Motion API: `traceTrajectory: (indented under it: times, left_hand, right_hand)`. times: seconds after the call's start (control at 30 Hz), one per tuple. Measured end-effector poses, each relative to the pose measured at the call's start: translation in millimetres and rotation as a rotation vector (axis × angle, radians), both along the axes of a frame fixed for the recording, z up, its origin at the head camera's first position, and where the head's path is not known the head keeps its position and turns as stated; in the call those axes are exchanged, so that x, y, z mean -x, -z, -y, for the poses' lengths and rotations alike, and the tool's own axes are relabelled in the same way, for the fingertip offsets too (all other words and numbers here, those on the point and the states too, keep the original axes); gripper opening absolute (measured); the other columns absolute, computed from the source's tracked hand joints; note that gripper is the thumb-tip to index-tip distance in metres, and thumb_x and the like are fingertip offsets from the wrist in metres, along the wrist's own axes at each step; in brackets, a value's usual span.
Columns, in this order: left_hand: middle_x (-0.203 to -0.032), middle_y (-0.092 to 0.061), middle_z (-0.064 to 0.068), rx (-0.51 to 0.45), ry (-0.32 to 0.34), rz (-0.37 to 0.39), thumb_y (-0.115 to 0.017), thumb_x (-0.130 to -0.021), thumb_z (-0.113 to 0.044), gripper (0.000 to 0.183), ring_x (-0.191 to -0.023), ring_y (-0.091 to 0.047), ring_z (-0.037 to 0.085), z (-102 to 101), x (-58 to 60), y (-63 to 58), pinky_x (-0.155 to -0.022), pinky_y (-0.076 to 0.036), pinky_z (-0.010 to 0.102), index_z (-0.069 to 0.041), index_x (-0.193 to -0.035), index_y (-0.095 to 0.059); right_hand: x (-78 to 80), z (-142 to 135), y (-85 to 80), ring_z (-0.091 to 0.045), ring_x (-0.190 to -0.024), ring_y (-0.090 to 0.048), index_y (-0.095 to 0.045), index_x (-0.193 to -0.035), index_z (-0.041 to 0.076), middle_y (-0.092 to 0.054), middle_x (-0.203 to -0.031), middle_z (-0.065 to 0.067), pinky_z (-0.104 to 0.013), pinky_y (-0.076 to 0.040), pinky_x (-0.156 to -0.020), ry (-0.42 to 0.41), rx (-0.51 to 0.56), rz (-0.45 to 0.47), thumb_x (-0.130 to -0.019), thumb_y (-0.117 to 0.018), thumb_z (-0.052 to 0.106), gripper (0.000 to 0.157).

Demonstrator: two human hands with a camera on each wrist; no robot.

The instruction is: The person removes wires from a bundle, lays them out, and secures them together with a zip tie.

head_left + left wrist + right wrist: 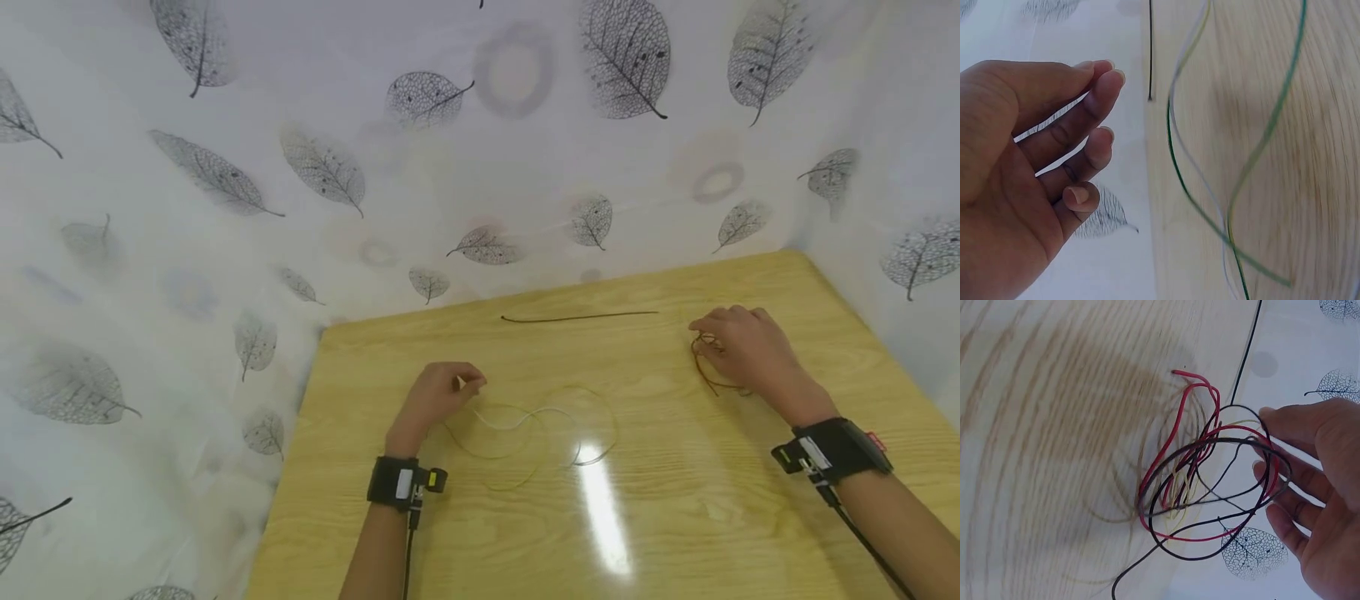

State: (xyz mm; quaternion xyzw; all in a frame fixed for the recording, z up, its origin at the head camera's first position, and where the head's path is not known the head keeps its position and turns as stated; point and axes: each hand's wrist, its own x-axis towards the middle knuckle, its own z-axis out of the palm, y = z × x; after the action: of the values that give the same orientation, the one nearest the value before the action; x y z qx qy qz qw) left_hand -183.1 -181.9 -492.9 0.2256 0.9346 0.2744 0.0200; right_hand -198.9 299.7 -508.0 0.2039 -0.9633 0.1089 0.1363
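Observation:
My left hand [438, 396] hovers near the left side of the wooden table, its fingers loosely bent. In the left wrist view nothing shows between thumb and fingertips. Beside it a green wire [1282, 94] and a white wire [1200, 172] curve loosely across the tabletop and cross each other. Toward the far right, my right hand [753, 350] pinches a tangled bundle of wires by its loops. Red wire [1175, 425], black wire [1188, 558] and pale yellow strands run through this bundle, which casts a shadow on the wood. The fingertips partly hide the pinch point.
A dark, nearly straight wire [577, 317] lies near the back of the wooden table [675, 517]. Behind and at both sides hangs a white sheet [510, 175] printed with leaves. Both wrists wear black straps with cables running back along the forearms.

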Motion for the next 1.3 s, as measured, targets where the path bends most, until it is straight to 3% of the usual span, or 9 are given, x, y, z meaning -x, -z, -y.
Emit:
traceTrajectory:
  times: [0.13, 0.23, 0.47, 0.6, 0.77, 0.97, 1.1, 1.2, 1.3]
  left_hand:
    - [-0.09, -0.072, -0.007, 0.022, 0.062, 0.001, -0.066, -0.094, -0.024, 0.016, -0.063, -0.055, 0.008, -22, -1.2, -1.8, -0.055, -0.047, 0.025, -0.013, -0.1, -0.077]
    - [-0.091, -0.071, -0.008, 0.038, 0.085, 0.015, -0.066, -0.094, -0.025, 0.016, -0.064, -0.054, 0.008, -34, -2.1, -1.9, -0.057, -0.046, 0.023, -0.015, -0.101, -0.076]
    - [-0.091, -0.072, -0.009, 0.042, 0.129, 0.01, -0.065, -0.095, -0.026, 0.017, -0.058, -0.052, 0.007, -54, -0.8, -5.5, -0.054, -0.046, 0.023, -0.016, -0.102, -0.076]
    - [-0.09, -0.072, -0.01, 0.054, 0.148, -0.002, -0.066, -0.094, -0.025, 0.016, -0.055, -0.051, 0.006, -67, 2.4, -11.2, -0.054, -0.045, 0.021, -0.016, -0.102, -0.077]
    - [-0.092, -0.07, -0.012, 0.081, 0.184, -0.021, -0.066, -0.094, -0.022, 0.014, -0.055, -0.05, 0.005, -90, 6.5, -20.4, -0.053, -0.045, 0.019, -0.018, -0.104, -0.076]
    - [-0.11, -0.068, -0.006, 0.089, 0.255, -0.051, -0.064, -0.095, -0.019, 0.028, -0.082, -0.059, 0.004, -121, 8.8, -27.7, -0.07, -0.051, 0.019, -0.017, -0.123, -0.066]
    - [-0.124, -0.062, 0.001, 0.074, 0.29, -0.142, -0.064, -0.096, -0.021, 0.038, -0.092, -0.062, 0.011, -141, 8.6, -29.3, -0.078, -0.053, 0.022, -0.013, -0.132, -0.058]
    - [-0.126, -0.061, 0.001, 0.065, 0.289, -0.222, -0.064, -0.096, -0.024, 0.035, -0.097, -0.062, 0.013, -151, 8.0, -29.0, -0.079, -0.053, 0.022, -0.012, -0.129, -0.061]
    - [-0.111, -0.068, -0.004, 0.064, 0.257, -0.247, -0.066, -0.095, -0.025, 0.023, -0.091, -0.06, 0.01, -156, 7.1, -27.5, -0.073, -0.052, 0.019, -0.015, -0.115, -0.069]
  right_hand:
    - [1.8, 5, 0.3, -0.045, -0.095, -0.057, -0.066, -0.122, 0.001, -0.067, -0.107, -0.025, -0.061, -0.042, -0.078, 0.033, -0.003, 0.064, -0.08, -0.076, 0.012, 0.045]
    - [4.7, 11, 2.8, -0.045, -0.095, -0.056, -0.064, -0.127, 0.002, -0.07, -0.101, -0.02, -0.061, -0.041, -0.081, 0.04, -0.022, 0.104, -0.082, -0.073, 0.011, 0.047]
    - [9.5, 19, 10.2, -0.036, -0.086, -0.058, -0.074, -0.111, 0.009, -0.075, -0.087, -0.01, -0.056, -0.041, -0.082, 0.027, 0.034, 0.057, -0.08, -0.075, 0.006, 0.031]
    - [8.1, 26, 6.0, -0.031, -0.083, -0.059, -0.074, -0.106, 0.01, -0.076, -0.082, -0.006, -0.053, -0.041, -0.087, -0.004, 0.078, 0.021, -0.079, -0.077, 0.007, 0.027]
    - [5.7, 44, -9.7, -0.027, -0.079, -0.061, -0.075, -0.101, 0.01, -0.075, -0.08, -0.004, -0.05, -0.041, -0.088, -0.065, 0.107, -0.034, -0.078, -0.078, 0.008, 0.023]
    - [2.3, 69, -26.8, -0.02, -0.072, -0.059, -0.079, -0.09, 0.019, -0.071, -0.075, 0.001, -0.049, -0.041, -0.088, -0.161, 0.145, -0.111, -0.077, -0.079, 0.013, 0.014]
    - [-3.7, 87, -37.9, -0.018, -0.073, -0.059, -0.079, -0.09, 0.019, -0.072, -0.077, 0.004, -0.047, -0.043, -0.084, -0.244, 0.176, -0.155, -0.077, -0.08, 0.015, 0.014]
    - [-8.7, 98, -44.2, -0.016, -0.076, -0.059, -0.078, -0.091, 0.019, -0.072, -0.08, 0.005, -0.044, -0.043, -0.082, -0.311, 0.194, -0.167, -0.076, -0.08, 0.015, 0.015]
    - [-12.0, 104, -47.7, -0.015, -0.077, -0.059, -0.078, -0.092, 0.018, -0.071, -0.082, 0.006, -0.042, -0.043, -0.081, -0.349, 0.2, -0.17, -0.076, -0.081, 0.014, 0.017]
